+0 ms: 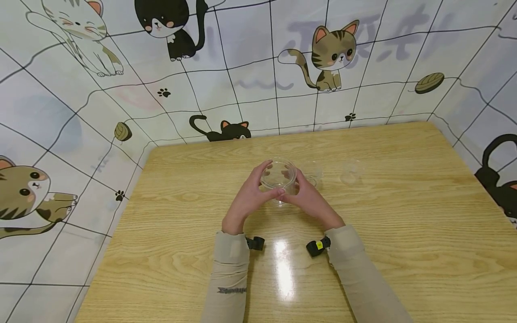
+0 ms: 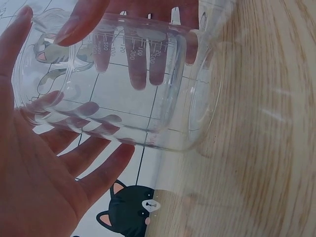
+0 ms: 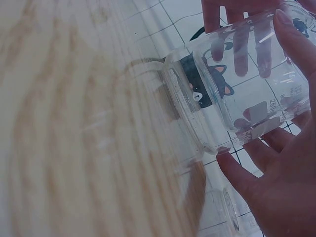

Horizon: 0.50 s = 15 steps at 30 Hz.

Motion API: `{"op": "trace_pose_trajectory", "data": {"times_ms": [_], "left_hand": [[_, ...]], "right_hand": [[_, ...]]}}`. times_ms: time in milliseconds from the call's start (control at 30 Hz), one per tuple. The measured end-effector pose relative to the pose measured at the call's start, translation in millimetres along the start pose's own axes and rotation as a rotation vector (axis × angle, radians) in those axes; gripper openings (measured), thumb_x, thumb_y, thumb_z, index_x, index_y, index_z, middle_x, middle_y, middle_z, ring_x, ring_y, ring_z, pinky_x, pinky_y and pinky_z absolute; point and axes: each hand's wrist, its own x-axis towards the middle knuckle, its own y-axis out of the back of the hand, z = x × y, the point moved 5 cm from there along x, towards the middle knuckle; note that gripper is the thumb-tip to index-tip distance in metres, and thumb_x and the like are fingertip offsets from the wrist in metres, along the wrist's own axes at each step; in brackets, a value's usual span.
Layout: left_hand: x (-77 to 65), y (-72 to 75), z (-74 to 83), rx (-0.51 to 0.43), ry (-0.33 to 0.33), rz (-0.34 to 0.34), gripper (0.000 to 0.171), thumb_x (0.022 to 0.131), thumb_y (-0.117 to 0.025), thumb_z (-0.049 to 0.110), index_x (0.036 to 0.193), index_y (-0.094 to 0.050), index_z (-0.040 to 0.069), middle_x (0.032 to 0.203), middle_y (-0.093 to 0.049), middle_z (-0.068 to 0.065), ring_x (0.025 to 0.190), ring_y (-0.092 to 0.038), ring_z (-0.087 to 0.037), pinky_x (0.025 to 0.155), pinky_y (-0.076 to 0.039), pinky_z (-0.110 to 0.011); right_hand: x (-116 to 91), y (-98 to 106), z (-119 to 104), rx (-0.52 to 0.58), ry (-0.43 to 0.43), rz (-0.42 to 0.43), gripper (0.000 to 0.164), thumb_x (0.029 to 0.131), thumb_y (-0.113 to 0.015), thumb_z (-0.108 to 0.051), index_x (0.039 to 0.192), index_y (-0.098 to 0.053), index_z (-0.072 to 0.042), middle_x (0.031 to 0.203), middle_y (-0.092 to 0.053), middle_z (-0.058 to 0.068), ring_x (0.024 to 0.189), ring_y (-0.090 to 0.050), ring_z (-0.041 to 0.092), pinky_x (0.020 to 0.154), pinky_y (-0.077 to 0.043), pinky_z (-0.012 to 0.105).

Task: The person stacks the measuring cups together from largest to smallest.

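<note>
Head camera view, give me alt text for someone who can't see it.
A person's left hand and right hand hold a clear round container between them at a wooden table. Farther right on the table are other clear items, hard to make out. Behind is a white, grid-lined backdrop with cartoon cats.

In the right wrist view, edges crop the beaker (image 3: 249, 91), the left hand (image 3: 212, 15) and the right hand (image 3: 281, 185).
</note>
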Motion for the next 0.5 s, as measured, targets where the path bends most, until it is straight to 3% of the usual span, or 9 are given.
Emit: {"op": "trace_pose_trajectory", "data": {"times_ms": [500], "left_hand": [[-2.0,-0.3,-0.3,-0.008,-0.004,-0.004,0.084,0.073,-0.070,0.054,0.142,-0.025,0.037,0.142,-0.037,0.003,0.129,-0.036,-0.015,0.101,-0.035,-0.040]], "right_hand": [[0.8,-2.5,7.6,0.013,0.027,0.017,0.094,0.075,-0.070,-0.050,0.144,-0.007,-0.041,0.146,-0.032,-0.005,0.132,-0.032,0.035,0.100,-0.033,0.054]]}}
